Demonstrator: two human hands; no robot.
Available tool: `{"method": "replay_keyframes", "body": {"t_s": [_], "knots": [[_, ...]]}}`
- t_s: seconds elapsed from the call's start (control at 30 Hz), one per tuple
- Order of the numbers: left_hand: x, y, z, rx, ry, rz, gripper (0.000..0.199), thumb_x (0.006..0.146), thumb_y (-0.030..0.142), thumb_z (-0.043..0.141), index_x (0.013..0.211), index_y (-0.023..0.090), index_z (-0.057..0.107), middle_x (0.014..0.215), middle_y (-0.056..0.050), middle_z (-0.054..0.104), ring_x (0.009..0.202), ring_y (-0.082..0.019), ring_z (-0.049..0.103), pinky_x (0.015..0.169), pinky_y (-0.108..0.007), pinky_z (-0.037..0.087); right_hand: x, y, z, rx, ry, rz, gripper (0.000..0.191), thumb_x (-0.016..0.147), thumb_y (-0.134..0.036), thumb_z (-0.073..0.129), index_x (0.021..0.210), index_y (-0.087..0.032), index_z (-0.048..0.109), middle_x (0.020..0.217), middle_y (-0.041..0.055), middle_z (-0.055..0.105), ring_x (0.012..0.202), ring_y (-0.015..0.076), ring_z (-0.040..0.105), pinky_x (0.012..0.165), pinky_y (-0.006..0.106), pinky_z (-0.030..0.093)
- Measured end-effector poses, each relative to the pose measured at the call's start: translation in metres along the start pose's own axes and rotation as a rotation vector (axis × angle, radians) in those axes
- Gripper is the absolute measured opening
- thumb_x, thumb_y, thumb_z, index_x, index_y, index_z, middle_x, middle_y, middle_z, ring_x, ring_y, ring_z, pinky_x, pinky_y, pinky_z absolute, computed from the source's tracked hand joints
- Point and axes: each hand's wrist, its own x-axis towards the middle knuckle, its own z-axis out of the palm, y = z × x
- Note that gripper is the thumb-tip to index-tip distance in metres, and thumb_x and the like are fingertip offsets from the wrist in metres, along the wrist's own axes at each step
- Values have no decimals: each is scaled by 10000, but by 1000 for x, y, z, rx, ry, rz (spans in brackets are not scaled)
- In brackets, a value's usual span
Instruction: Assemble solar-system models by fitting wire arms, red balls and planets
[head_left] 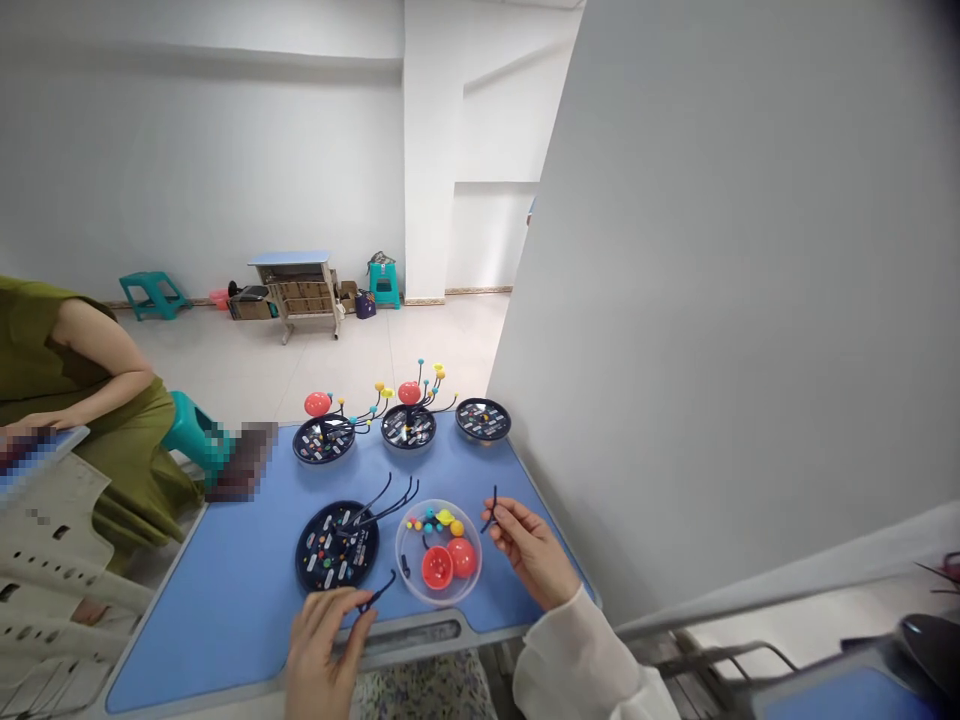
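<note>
Left hand (322, 645) low at the worktop (217, 600) edge, fingers (352, 622) pinched closed on a dark curved wire arm (379, 591). Right hand (531, 553) raised, wrist bent inward, fingers (517, 520) pinching a short dark rod (493, 510) upright. Clear plastic bowl (397, 560) of coloured beads (429, 520) and red half-spheres (437, 567) sits between the hands, reachable by both, just beside a round black base (337, 565) carrying wire arms.

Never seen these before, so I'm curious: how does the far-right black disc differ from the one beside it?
The far-right black disc stands bare, while the disc beside it carries dark curved arms. Those arms hold a red ball and small coloured balls; the far-right disc holds none. Both are round, with patterned tops, on the blue desk.
</note>
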Motion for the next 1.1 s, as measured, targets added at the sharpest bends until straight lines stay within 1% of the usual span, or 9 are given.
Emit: {"method": "replay_keyframes", "body": {"t_s": [0.13,0.23,0.37,0.43,0.5,0.63,0.77,0.93,1.1], "knots": [[-3,-5,-5,138,-8,71,198,834,391,599,942,261,703,899,-38,736,830,-220,646,718,-310,459,-7,5,4,-75,-33,1,371,636,-499,764,756,-171,635,716,28,667,559,119,564,498,225,398],[-6,-6,-7,146,-17,69,178,836,370,599,932,255,696,882,-33,736,818,-212,648,714,-301,453,-9,10,10,-222,-96,-104,310,751,-486,662,746,-193,563,711,16,647,565,131,566,526,241,420],[-3,-2,-6,112,-21,27,143,846,337,590,918,249,676,881,-19,728,832,-204,646,753,-305,450,-1,13,24,-670,-193,-406,98,824,-293,589,815,-199,615,740,9,614,620,132,558,615,247,437],[1,3,-4,95,-18,31,128,845,318,593,923,251,669,886,-12,724,839,-201,644,760,-305,440,8,12,31,-931,-241,-516,114,840,-201,549,832,-203,663,764,17,606,632,127,554,617,237,421],[7,11,-1,77,-14,41,125,847,296,592,940,254,664,895,-7,721,844,-200,640,762,-307,429,18,10,38,-1162,-298,-565,181,843,-136,530,821,-213,692,766,18,602,647,127,558,607,230,397],[22,29,5,48,8,16,124,856,285,581,951,238,647,849,-10,714,812,-198,628,758,-314,410,32,2,50,-1500,-468,-549,198,836,-119,572,838,-243,726,782,15,631,728,151,586,618,247,355],[39,43,13,93,-20,42,105,859,312,586,876,226,644,788,-9,709,774,-198,610,740,-321,381,37,-8,59,-1708,-481,-458,208,853,-132,561,871,-247,732,818,32,667,793,168,609,665,276,335],[56,53,22,186,-49,116,149,891,306,544,841,220,655,758,-8,705,765,-185,595,723,-323,339,39,-6,62,-1854,-530,-373,174,821,-150,575,822,-228,730,851,58,686,849,194,629,706,293,324],[64,58,25,286,-100,142,149,888,291,552,822,218,664,749,-11,698,748,-189,577,681,-332,315,42,3,64,-1891,-551,-384,185,807,-126,544,833,-201,712,881,81,691,866,211,633,723,312,310]]}}
